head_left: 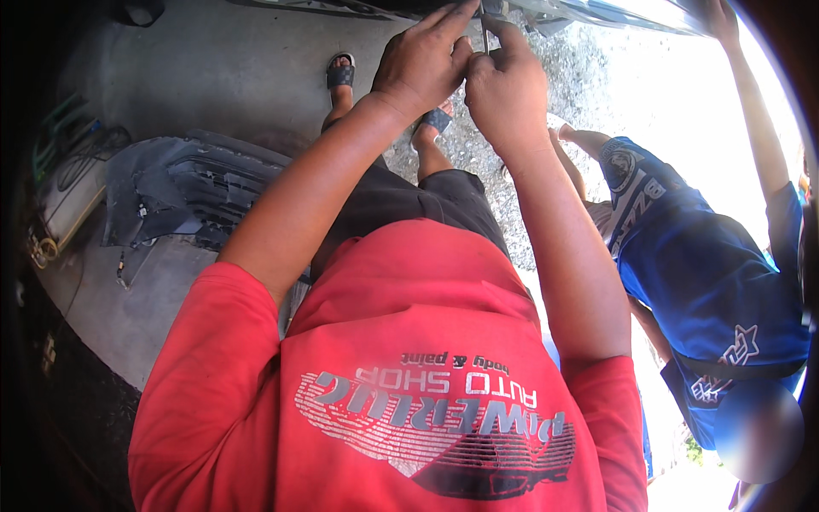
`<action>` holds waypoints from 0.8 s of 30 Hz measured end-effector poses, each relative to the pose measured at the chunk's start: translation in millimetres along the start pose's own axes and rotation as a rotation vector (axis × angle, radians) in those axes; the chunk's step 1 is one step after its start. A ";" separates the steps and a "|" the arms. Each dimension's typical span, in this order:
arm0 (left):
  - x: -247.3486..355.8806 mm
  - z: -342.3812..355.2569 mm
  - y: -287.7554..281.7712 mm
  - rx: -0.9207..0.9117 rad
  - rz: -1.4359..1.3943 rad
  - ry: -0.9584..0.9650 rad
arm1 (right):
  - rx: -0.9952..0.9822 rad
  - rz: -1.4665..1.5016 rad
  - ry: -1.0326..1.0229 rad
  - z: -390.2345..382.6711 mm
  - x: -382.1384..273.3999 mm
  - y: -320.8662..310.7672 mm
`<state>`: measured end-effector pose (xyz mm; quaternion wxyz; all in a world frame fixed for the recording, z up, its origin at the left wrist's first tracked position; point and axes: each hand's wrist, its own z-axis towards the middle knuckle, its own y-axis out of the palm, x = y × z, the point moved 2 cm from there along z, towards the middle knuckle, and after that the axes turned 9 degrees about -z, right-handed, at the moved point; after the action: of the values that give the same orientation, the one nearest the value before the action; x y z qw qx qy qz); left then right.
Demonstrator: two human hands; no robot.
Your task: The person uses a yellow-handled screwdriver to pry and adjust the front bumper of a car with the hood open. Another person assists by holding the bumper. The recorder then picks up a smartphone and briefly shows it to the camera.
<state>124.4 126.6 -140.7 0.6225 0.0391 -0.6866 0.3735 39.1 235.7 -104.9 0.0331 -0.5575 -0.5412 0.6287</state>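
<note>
My right hand (509,90) is closed, its thumb and bent fingers pinching a thin metal rod (485,36) that points up toward the vehicle; the kind of tool does not show. Close on its left, my left hand (424,64) has its fingers stretched toward the rod's upper end, with the thumb apart and near my right hand. Both hands are raised at the edge of a dark vehicle body (341,8) along the top of the picture. The fingertips and what they touch there are partly hidden.
A detached dark bumper (200,183) lies on the concrete floor at left, near cables and a hose (94,154). On the right stands a person in a blue shirt (708,264), one arm reaching up to the vehicle. Gravel (567,77) borders the concrete.
</note>
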 end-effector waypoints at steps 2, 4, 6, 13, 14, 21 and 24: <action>1.6 0.4 -2.3 0.002 0.012 0.015 | -0.056 0.020 0.028 1.9 -1.7 -3.0; 5.1 0.7 -3.8 -0.035 -0.060 -0.048 | -0.177 0.117 0.152 4.3 -4.6 -12.2; 6.5 0.8 -2.6 -0.054 -0.086 -0.078 | -0.221 0.122 0.134 9.1 -1.5 -22.5; -0.4 -2.7 5.9 0.021 -0.008 0.029 | -0.484 0.351 0.260 33.5 15.9 -45.0; -0.2 -2.4 6.6 0.026 -0.014 0.020 | -0.512 0.369 0.259 37.2 15.6 -47.1; 6.7 1.2 6.9 -0.001 -0.030 -0.029 | -0.597 0.234 0.144 57.2 8.4 -61.0; 5.1 -0.3 7.0 0.005 -0.004 0.010 | -0.624 0.075 0.014 69.4 7.9 -67.0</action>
<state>119.9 133.9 -139.4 0.6266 0.0403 -0.6825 0.3742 -52.7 223.7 -76.5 -0.1590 -0.5646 -0.6870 0.4290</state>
